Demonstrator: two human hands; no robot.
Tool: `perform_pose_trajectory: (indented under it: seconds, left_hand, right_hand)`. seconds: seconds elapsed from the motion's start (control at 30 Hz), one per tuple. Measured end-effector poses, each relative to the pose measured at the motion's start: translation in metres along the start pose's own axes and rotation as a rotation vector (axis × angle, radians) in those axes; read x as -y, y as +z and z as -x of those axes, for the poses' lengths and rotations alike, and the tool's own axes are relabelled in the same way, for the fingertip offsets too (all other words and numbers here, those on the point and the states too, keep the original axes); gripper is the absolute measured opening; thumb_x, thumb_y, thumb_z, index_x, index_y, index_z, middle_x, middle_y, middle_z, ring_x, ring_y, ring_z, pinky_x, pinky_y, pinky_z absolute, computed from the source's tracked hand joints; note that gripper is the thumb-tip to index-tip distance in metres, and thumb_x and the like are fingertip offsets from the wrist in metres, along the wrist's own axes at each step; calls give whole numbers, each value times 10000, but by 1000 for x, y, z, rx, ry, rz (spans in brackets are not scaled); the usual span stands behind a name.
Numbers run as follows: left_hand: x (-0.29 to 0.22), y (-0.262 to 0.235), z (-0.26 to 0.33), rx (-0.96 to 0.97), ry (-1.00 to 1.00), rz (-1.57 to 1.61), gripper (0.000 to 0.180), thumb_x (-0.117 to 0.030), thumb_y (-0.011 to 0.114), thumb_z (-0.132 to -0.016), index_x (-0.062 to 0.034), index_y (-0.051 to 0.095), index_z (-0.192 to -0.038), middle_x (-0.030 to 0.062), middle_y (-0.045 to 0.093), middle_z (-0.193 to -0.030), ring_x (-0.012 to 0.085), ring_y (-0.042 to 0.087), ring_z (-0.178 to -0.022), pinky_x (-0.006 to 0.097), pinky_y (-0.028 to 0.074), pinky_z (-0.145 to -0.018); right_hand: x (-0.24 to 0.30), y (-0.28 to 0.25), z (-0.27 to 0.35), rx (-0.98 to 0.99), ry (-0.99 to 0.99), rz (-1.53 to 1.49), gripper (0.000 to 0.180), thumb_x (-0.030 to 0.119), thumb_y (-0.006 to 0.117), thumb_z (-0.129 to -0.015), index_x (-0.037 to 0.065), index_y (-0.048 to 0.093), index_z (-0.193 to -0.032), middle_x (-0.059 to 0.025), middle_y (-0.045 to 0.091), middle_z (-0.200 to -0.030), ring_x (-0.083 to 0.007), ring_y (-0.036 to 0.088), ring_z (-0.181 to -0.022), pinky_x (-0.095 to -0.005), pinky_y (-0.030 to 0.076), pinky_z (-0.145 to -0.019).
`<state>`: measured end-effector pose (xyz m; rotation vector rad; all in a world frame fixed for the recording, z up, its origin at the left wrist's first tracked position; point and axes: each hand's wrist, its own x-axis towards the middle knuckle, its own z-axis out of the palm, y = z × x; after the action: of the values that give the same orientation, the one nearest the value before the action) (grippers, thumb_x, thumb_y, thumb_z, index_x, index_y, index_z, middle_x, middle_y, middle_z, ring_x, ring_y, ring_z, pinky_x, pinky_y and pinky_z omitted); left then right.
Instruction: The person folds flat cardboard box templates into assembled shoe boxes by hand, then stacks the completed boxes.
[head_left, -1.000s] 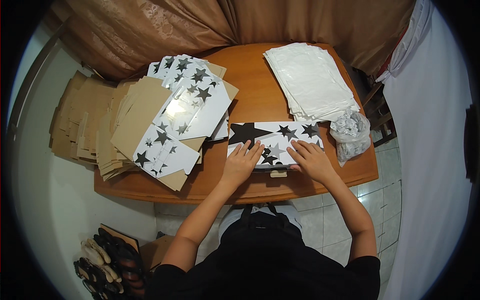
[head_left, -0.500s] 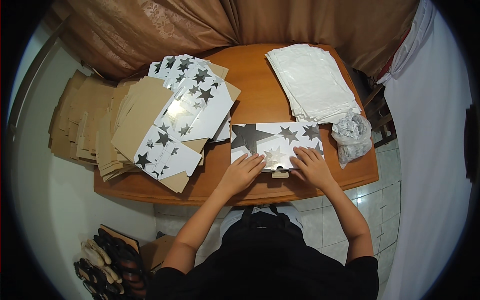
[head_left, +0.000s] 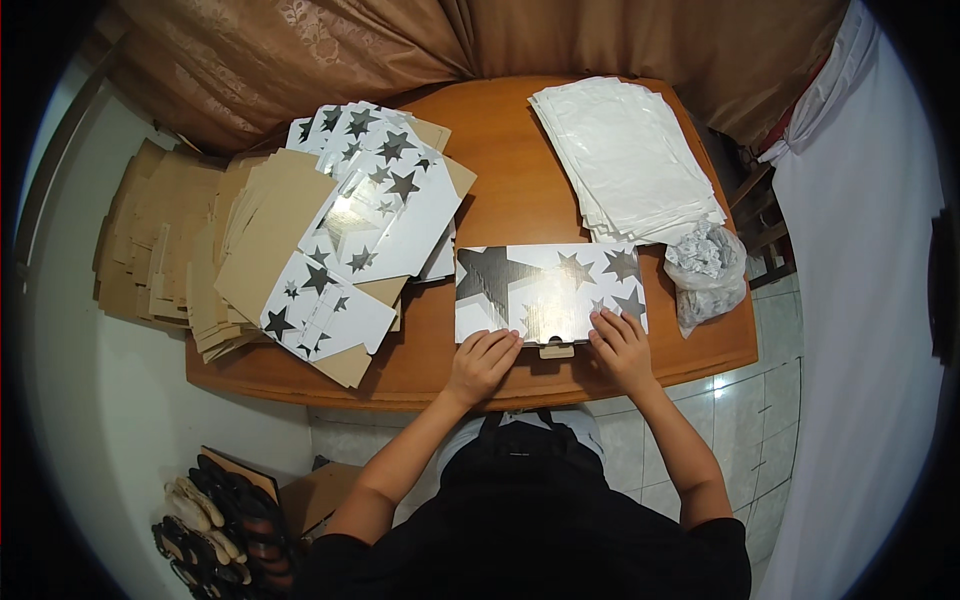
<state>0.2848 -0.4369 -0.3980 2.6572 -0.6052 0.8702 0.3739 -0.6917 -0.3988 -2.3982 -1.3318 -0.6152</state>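
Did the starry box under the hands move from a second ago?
Yes. The starry box now lies flatter and has slid slightly toward the person, nearer the table edge. The left hand and right hand press its near edge.

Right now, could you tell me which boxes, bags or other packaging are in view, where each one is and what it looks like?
Star-printed box: table front centre, flat white rectangle with black stars, under the left hand and right hand.
Flattened star boxes: table left, fanned pile, white with black stars, brown backs.
Plain cardboard blanks: far left, brown stack.
White bags: table back right, flat pile.
Clear bag: right edge, crumpled.
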Motion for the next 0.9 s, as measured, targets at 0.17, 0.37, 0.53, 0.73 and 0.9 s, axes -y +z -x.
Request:
perform_pose_trajectory:
  seconds: [0.17, 0.37, 0.53, 0.73, 0.9]
  left_hand:
    - [0, 5, 3, 28, 4, 31, 233, -88, 597, -727, -31, 647, -948, 52, 636, -986, 177, 593, -924, 312, 456, -758]
    - [-1, 5, -3, 46, -49, 59, 248, -95, 665, -710, -29, 635, -948, 31, 622, -892, 170, 591, -840, 321, 437, -742]
    - [-14, 12, 2, 101, -109, 48, 272, -214, 681, -745, -108, 619, -987, 55, 567, -974, 196, 551, -903, 397, 398, -870]
    - [-30, 29, 9, 78, -110, 18, 245, -268, 692, -751, -165, 633, -965, 81, 509, -1048, 227, 496, -982, 472, 355, -937]
    - [-27, 37, 9, 95, -83, -30, 205, -235, 669, -761, -141, 629, -939, 78, 511, -1029, 220, 485, -977, 459, 352, -941]
  right_hand:
    - [1, 6, 6, -49, 27, -39, 182, 103, 589, -751, 65, 590, -928, -83, 604, -1129, -244, 563, -1040, -436, 412, -890]
    - [1, 11, 8, -63, 53, -62, 179, 130, 633, -732, 80, 597, -900, -56, 611, -1105, -225, 561, -1030, -440, 393, -907]
    - [19, 8, 3, -2, 79, -95, 219, 232, 709, -687, 163, 601, -865, -20, 581, -1128, -215, 518, -1071, -515, 327, -949]
    - [27, 20, 10, -40, 100, -90, 209, 241, 697, -683, 192, 587, -854, -8, 561, -1148, -212, 496, -1081, -558, 264, -985]
    - [25, 20, 10, -61, 30, -41, 182, 220, 673, -700, 197, 587, -860, -8, 582, -1109, -217, 517, -1047, -562, 295, -974]
